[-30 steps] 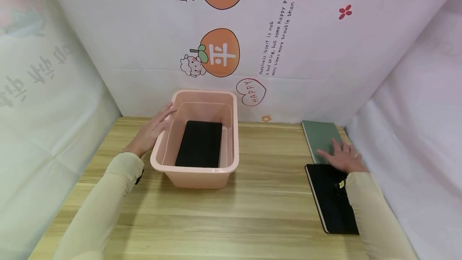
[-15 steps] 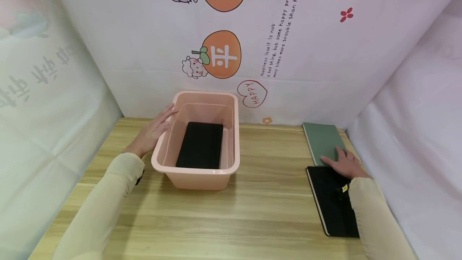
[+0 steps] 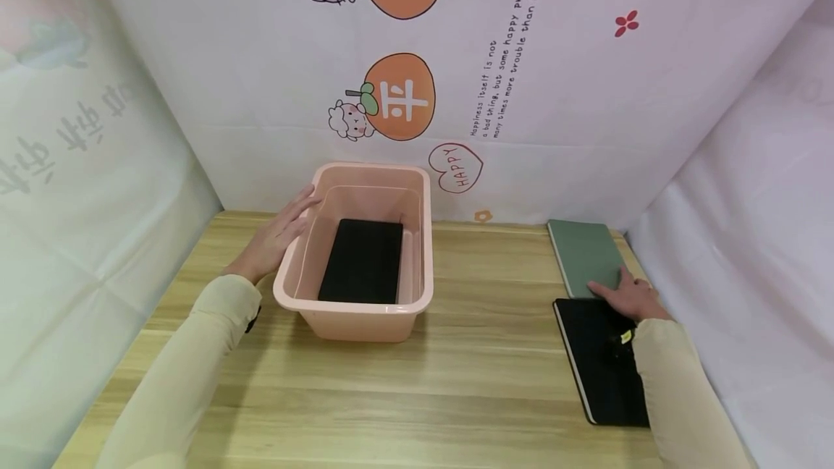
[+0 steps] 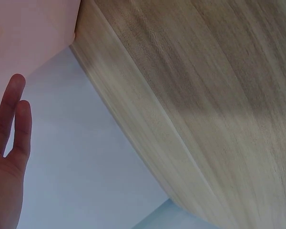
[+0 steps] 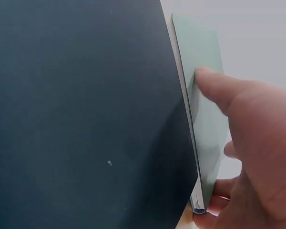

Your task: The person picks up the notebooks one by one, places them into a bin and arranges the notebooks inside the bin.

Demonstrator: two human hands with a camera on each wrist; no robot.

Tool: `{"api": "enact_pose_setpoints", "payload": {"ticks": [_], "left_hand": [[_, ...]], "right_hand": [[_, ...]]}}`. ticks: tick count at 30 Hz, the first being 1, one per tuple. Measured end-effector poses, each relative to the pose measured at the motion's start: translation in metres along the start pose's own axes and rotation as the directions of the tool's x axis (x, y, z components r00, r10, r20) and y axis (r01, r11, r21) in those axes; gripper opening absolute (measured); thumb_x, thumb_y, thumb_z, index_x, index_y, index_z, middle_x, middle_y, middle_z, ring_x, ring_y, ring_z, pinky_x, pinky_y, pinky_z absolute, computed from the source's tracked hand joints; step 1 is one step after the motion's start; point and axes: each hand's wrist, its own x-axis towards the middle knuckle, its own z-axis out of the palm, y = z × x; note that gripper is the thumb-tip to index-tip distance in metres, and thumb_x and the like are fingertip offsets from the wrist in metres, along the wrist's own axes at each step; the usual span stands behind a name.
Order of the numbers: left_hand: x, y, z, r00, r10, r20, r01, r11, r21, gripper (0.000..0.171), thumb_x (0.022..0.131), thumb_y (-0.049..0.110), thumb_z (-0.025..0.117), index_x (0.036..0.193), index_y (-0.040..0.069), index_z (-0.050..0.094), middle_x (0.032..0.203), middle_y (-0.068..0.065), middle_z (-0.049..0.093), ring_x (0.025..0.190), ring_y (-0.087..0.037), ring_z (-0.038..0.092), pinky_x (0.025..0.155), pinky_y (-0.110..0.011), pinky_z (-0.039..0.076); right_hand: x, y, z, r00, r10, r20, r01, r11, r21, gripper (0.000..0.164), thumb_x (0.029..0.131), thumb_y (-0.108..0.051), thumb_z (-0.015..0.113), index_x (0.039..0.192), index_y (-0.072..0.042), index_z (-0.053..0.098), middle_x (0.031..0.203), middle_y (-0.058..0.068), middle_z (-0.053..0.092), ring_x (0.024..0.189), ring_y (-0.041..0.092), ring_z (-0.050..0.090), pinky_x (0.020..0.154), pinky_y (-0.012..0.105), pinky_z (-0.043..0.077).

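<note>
One heart (image 3: pixel 456 168) in the head view read HAPPY beyond the left hand (image 3: pixel 268 239), which touched a pink tub (image 3: pixel 358 326) holding one black item (image 3: pixel 362 260); the right hand (image 3: pixel 632 298), spread a second ago, gripped one green notebook (image 3: pixel 584 255), near one black notebook (image 3: pixel 596 364). Left wrist: two fingers (image 4: pixel 23 126) stretched straight; right wrist: thumb (image 5: pixel 219 89) pressed the cover (image 5: pixel 196 45)

Pale, wood-grained table (image 3: pixel 482 368), the grain running crosswise. Back wall (image 3: pixel 560 93), white: orange fruit prints (image 3: pixel 400 97) with cartoon animals (image 3: pixel 350 120), slanted English lettering (image 3: pixel 515 42), outlined heart (image 3: pixel 456 167) marked HAPPY, red flower (image 3: pixel 627 23). Left wall (image 3: pixel 137 197): pale, creased, bearing faint characters (image 3: pixel 85 125). Right wall (image 3: pixel 749 194): white, softly rippled. Lighting diffuse; shadows soft.
</note>
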Motion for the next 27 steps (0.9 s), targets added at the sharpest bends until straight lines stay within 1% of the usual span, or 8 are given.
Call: {"api": "enact_pose_setpoints", "payload": {"ticks": [4,8,12,16,18,21,23,27], "left_hand": [[0.0001,0.0006,-0.0019,1.000,0.003,-0.005,-0.003,1.000,-0.005,0.048,0.112,0.037,0.035,0.159,0.029,0.036,0.172,0.017,0.013,0.161,-0.021,0.013,0.125,-0.064,0.017],[0.0008,0.0012,-0.0033,1.000,0.013,0.000,-0.013,1.000,0.010,0.048,0.112,0.036,0.035,0.159,0.028,0.036,0.172,0.015,0.013,0.161,-0.023,0.013,0.125,-0.065,0.017],[0.0001,0.0003,-0.0025,1.000,0.014,0.006,-0.014,1.000,0.021,0.048,0.112,0.037,0.034,0.159,0.028,0.036,0.172,0.015,0.013,0.161,-0.023,0.013,0.125,-0.065,0.017],[-0.0016,0.0001,-0.0005,1.000,0.005,0.010,-0.005,1.000,0.009,0.048,0.112,0.038,0.034,0.159,0.028,0.035,0.172,0.016,0.012,0.161,-0.023,0.013,0.125,-0.065,0.017],[-0.0015,0.0006,-0.0006,1.000,0.000,0.011,0.000,1.000,0.008,0.048,0.112,0.038,0.034,0.159,0.029,0.035,0.172,0.017,0.012,0.161,-0.023,0.012,0.125,-0.066,0.017],[-0.0016,0.0010,-0.0007,1.000,0.000,0.009,0.000,1.000,0.011,0.048,0.112,0.037,0.034,0.159,0.028,0.035,0.172,0.017,0.012,0.161,-0.022,0.013,0.125,-0.065,0.017],[-0.0017,0.0013,-0.0009,1.000,-0.001,0.009,0.001,1.000,0.013,0.048,0.112,0.037,0.034,0.159,0.028,0.035,0.172,0.017,0.012,0.161,-0.023,0.013,0.125,-0.065,0.017],[-0.0014,0.0017,-0.0010,1.000,0.002,0.010,-0.002,1.000,0.013,0.048,0.112,0.038,0.033,0.159,0.028,0.035,0.172,0.016,0.012,0.161,-0.023,0.013,0.125,-0.065,0.016]], "right_hand": [[0.0039,-0.0001,-0.0030,1.000,-0.006,-0.018,0.006,1.000,-0.019,0.115,0.099,-0.069,0.039,0.152,0.022,-0.005,0.149,0.057,0.006,0.133,0.076,0.011,0.110,0.081,0.019],[0.0044,-0.0011,-0.0049,0.999,0.011,-0.045,-0.012,1.000,-0.028,0.118,0.097,-0.070,0.044,0.151,0.023,-0.001,0.147,0.058,0.010,0.129,0.078,0.017,0.107,0.080,0.024],[0.0039,0.0029,-0.0023,0.995,0.049,-0.091,-0.051,0.998,-0.020,0.123,0.092,-0.074,0.052,0.152,0.023,0.005,0.144,0.060,0.014,0.126,0.078,0.023,0.101,0.080,0.031],[0.0044,0.0053,0.0012,0.983,0.085,-0.161,-0.086,0.996,-0.003,0.128,0.085,-0.077,0.059,0.152,0.022,0.011,0.142,0.060,0.017,0.123,0.077,0.028,0.096,0.079,0.034],[0.0052,0.0043,0.0010,0.978,0.095,-0.187,-0.096,0.995,0.007,0.131,0.083,-0.077,0.063,0.152,0.021,0.011,0.140,0.060,0.017,0.121,0.077,0.031,0.094,0.078,0.035],[0.0062,0.0028,0.0002,0.974,0.100,-0.201,-0.097,0.995,0.029,0.133,0.081,-0.075,0.067,0.153,0.019,0.007,0.140,0.060,0.016,0.118,0.075,0.033,0.094,0.077,0.038],[0.0063,0.0014,-0.0005,0.975,0.102,-0.198,-0.094,0.994,0.048,0.134,0.081,-0.073,0.069,0.154,0.019,0.005,0.140,0.059,0.014,0.118,0.075,0.033,0.095,0.076,0.038],[0.0048,-0.0015,-0.0028,0.975,0.106,-0.196,-0.091,0.992,0.084,0.132,0.082,-0.067,0.072,0.154,0.020,0.004,0.141,0.059,0.010,0.121,0.075,0.029,0.100,0.075,0.037]]}}
